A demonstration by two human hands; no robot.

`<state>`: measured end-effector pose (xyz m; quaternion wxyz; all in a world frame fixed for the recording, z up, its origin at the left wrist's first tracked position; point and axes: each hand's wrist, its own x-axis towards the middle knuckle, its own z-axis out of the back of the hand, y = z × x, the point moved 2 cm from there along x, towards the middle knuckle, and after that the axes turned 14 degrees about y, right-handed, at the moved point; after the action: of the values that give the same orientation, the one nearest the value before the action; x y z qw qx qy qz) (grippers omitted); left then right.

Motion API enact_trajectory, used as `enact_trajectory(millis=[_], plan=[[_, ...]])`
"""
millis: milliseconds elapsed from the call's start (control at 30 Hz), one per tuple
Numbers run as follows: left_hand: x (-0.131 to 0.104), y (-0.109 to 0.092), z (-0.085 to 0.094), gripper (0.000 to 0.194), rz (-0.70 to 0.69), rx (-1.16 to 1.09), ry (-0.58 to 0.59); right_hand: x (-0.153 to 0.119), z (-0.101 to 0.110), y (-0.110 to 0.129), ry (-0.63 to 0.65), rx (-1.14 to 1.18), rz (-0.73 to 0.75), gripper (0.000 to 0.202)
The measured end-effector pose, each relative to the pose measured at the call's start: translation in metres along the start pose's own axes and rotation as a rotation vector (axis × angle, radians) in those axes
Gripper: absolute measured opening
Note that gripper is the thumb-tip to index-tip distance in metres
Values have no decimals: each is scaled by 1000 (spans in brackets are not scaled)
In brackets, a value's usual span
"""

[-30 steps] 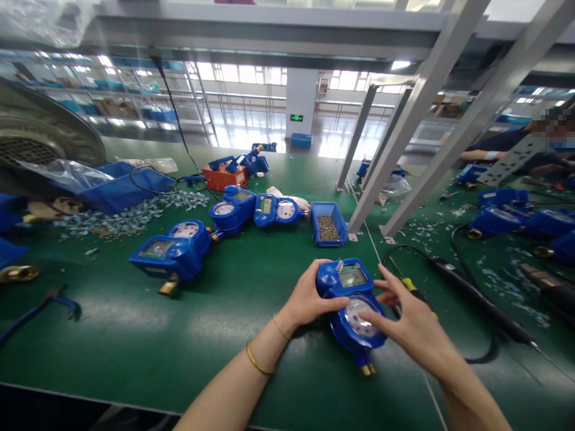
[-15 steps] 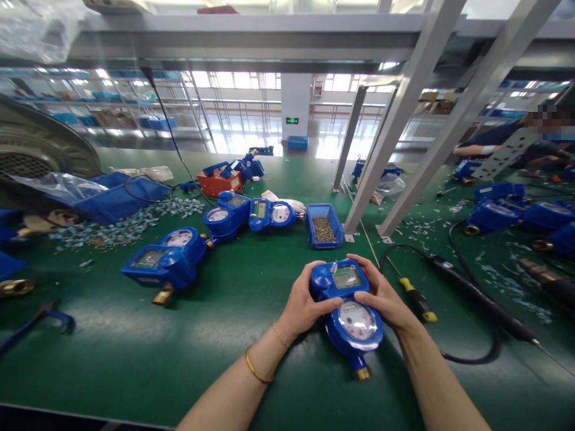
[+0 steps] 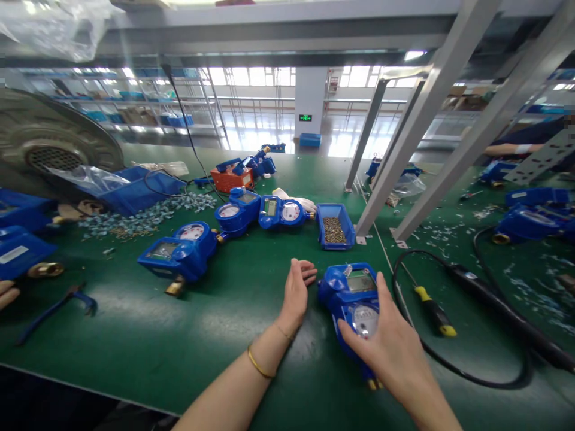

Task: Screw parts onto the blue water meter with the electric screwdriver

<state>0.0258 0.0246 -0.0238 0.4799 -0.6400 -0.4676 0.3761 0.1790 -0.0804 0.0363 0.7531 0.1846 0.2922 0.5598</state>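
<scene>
My right hand (image 3: 395,353) lies over the blue water meter (image 3: 353,299), fingers spread across its round dial and gripping the body from the right side, while the meter rests on the green surface (image 3: 135,347) close to the near edge, its brass end (image 3: 372,383) pointing toward me. My left hand (image 3: 296,290) is open just beside the meter's left side, palm turned toward it, fingers loosely curled and not touching it. A gold bangle (image 3: 258,364) sits on my left wrist. Just right of the meter lies a yellow-handled screwdriver (image 3: 429,308), and beyond it a black cable (image 3: 471,377) loops across the surface from a dark tool (image 3: 494,305). Toward the middle of the surface sits a small blue bin (image 3: 335,224) holding small parts, with three more blue meters (image 3: 233,218) in a row to its left. A heap of pale blue pieces (image 3: 144,215) spreads toward the left edge, next to a larger blue tray (image 3: 135,188). At the far left edge another person's fingertips (image 3: 6,293) show near a blue pair of pliers (image 3: 58,308).
</scene>
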Motion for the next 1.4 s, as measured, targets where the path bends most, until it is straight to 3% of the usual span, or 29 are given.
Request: enact_trajectory(millis=[67,133,267,467,667,867,1033,1133,1233,1333,1400], plan=[[1,9,1,72,184,-13,32,11,7,-16,9,138,-22,119],[-4,15,-5,59,320,-21,190,21,14,-37,45,371,-24,123],[-20,18,-24,45,453,-69,409,32,15,-68,128,865,-24,119],[-26,17,-35,63,346,-223,401,26,0,-70,135,1143,45,100],[-25,11,-37,69,224,-287,307,23,-13,-71,220,1088,168,95],[-29,-11,-34,56,37,-45,240,16,-29,-79,205,1031,225,100],[-30,-10,-31,43,38,85,194,11,-39,-69,149,1164,276,97],[-30,-9,-28,35,135,243,172,14,-44,-64,95,1349,194,97],[-30,-15,-26,31,177,291,200,21,-47,-60,107,1556,39,80],[-29,-25,-24,29,126,131,313,25,-50,-54,154,1698,-49,54],[-27,-28,-24,38,128,-35,357,25,-53,-49,173,1749,-63,42]])
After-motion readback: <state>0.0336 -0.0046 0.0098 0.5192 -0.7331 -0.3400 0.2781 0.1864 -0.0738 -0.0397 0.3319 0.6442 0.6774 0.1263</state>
